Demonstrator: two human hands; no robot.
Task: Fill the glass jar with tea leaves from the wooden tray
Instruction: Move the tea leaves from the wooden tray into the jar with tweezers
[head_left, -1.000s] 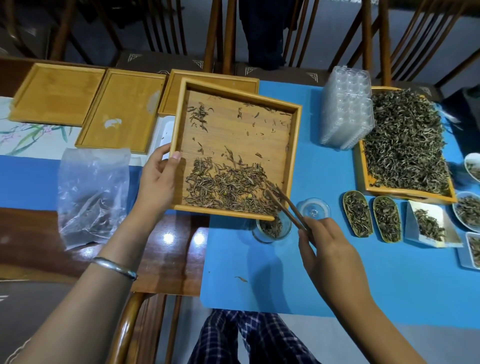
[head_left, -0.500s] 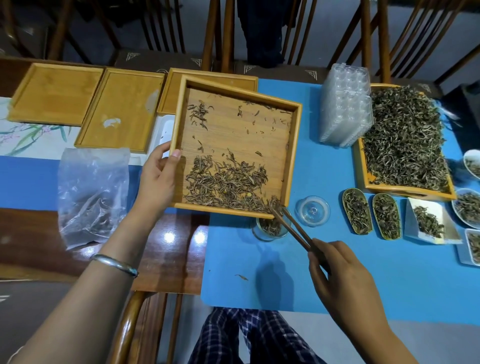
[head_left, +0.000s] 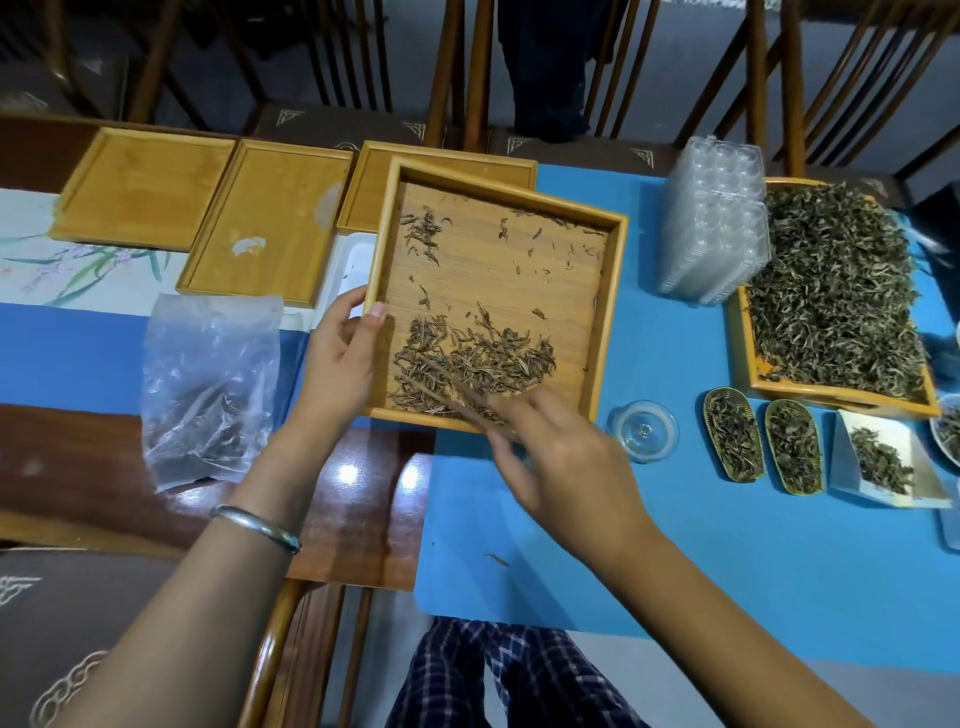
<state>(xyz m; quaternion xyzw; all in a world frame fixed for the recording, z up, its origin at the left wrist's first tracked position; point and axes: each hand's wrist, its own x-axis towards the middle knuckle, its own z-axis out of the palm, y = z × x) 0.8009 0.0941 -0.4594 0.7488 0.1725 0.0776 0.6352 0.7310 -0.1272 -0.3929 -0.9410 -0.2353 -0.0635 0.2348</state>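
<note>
the tray is honey-yellow wood with fine straight grain; the leaves in it are dull brown-olive. left of the tray, a cloth is white, painted with green leaves and pink blossom, and a bag is cloudy clear. right of the tray, the mat is bright blue and a heap is grey-green flecked pale. below the tray, trousers are navy plaid with white lines; a bangle is silver.
</note>
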